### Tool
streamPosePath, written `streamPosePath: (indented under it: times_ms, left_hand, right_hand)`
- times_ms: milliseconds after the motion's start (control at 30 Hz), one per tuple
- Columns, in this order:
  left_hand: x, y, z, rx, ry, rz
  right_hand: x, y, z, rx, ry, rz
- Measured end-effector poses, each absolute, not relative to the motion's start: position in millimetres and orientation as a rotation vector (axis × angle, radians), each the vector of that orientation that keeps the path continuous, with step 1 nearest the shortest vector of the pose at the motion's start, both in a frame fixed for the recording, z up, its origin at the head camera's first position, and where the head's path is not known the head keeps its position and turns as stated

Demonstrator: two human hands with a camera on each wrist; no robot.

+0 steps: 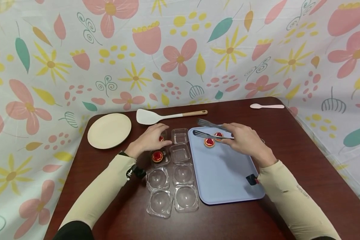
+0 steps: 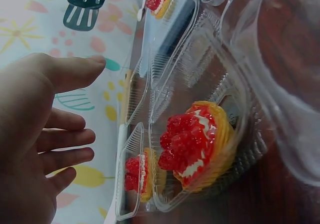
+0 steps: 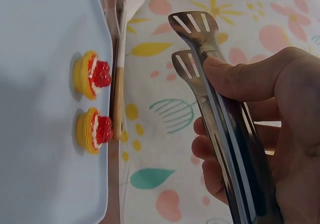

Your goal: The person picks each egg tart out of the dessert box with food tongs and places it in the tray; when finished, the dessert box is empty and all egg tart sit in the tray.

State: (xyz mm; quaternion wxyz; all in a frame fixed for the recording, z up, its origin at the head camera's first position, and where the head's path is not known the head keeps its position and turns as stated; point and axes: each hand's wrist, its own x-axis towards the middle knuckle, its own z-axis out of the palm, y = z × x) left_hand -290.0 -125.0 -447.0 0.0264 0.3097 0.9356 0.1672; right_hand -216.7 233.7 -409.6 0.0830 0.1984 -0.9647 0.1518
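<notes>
My left hand [image 1: 151, 138] hovers above the clear plastic boxes, fingers loosely extended and holding nothing. Below it, one raspberry tart [image 1: 157, 156] sits in a clear box [image 1: 166, 161], and a second tart [image 1: 161, 138], partly hidden by the hand, sits in the box behind. The left wrist view shows both tarts [image 2: 192, 146] with red fruit and white cream. In my right hand [image 1: 249, 141] I grip metal slotted tongs [image 3: 240, 149], their slotted ends apart with nothing between them. The tongs are over the far part of a blue tray [image 1: 225, 176], which bears two more tarts [image 1: 209, 143].
Further clear boxes [image 1: 180, 153] and round-domed clear pieces [image 1: 186, 198] stand in rows left of the tray. A cream plate [image 1: 109, 131] lies at the back left, a white spatula [image 1: 148, 117] behind the boxes. At the back right is a pink spoon [image 1: 267, 106].
</notes>
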Motion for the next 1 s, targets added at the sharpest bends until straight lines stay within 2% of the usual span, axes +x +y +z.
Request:
streamPosePath:
  times_ms: [767,1000]
  left_hand:
    - [-251,-148,-458,1.056,2.935,0.646]
    - [-241,-155,-462,1.005,2.945,0.633]
  right_hand:
    - [-222,178,-409,0.933,-2.741,0.360]
    - [-220,160,-416,1.000,-2.757,0.365]
